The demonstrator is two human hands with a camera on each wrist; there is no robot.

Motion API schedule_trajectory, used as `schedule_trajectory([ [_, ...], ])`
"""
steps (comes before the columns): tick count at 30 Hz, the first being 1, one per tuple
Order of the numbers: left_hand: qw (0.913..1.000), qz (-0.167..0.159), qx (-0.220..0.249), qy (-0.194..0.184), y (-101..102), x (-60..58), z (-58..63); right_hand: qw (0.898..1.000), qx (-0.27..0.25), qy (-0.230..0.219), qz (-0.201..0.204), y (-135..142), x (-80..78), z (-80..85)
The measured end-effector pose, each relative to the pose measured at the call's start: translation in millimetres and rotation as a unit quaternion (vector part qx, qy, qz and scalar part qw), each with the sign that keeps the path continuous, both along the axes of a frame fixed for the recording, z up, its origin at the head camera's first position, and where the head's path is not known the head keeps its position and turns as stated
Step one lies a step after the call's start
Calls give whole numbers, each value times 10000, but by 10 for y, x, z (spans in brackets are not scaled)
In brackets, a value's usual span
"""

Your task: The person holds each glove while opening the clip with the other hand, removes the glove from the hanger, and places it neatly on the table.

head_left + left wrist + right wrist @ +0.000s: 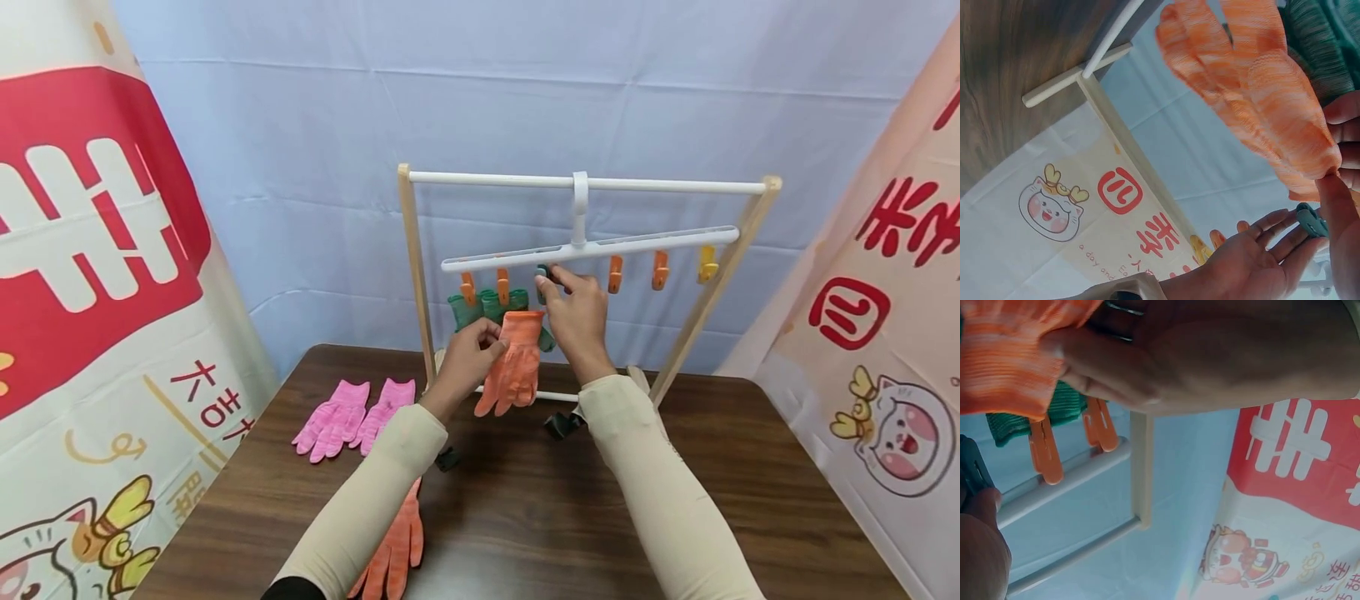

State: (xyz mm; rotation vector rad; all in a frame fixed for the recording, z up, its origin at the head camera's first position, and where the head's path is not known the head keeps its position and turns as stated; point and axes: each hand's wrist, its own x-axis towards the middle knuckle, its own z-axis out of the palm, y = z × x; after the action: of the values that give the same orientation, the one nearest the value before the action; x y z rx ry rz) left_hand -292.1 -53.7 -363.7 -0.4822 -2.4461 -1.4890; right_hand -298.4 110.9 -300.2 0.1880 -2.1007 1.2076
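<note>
My left hand [469,358] pinches an orange knit glove [517,362] near its cuff, so the fingers of the glove hang down. With thumb and fingers, my right hand [577,312] grips a dark green clothespin [542,283] under the white hanger [525,257]. In the left wrist view this green clothespin [1312,220] sits just past the glove's cuff, apart from it. Behind the orange glove hang green gloves [465,310], held by orange clothespins [503,286]; the orange glove hides part of them.
A wooden-sided rack [411,250] carries the hanger, which tilts down to the left. Orange clothespins [615,275] and a yellow clothespin [707,264] hang at its right. Pink gloves [333,421] and another orange glove [395,550] lie on the brown table [525,517].
</note>
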Motion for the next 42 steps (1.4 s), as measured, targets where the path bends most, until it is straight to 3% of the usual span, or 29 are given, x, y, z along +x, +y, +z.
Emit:
schedule_trajectory([
  [4, 9998, -116, -122, 86, -105, 61, -6, 10000, -7, -33, -20, 8, 6, -4],
  [12, 9990, -23, -321, 297, -365, 150, -13, 10000, 28, -23, 82, 12, 8, -17],
  [16, 9994, 7, -292, 195, -529, 238, -18, 9999, 71, -94, 103, 15, 19, -12],
  [24, 9974, 407, -592, 112, -907, 377, -45, 9999, -25, -93, 138, 28, 32, -2],
  [30, 9963, 565, -639, 127, -1165, 428, -127, 9998, -62, -173, 65, 20, 34, -9],
  [42, 9941, 843, -631, -260, -1520, 635, -286, 9998, -47, -156, 79, 54, 58, -7],
])
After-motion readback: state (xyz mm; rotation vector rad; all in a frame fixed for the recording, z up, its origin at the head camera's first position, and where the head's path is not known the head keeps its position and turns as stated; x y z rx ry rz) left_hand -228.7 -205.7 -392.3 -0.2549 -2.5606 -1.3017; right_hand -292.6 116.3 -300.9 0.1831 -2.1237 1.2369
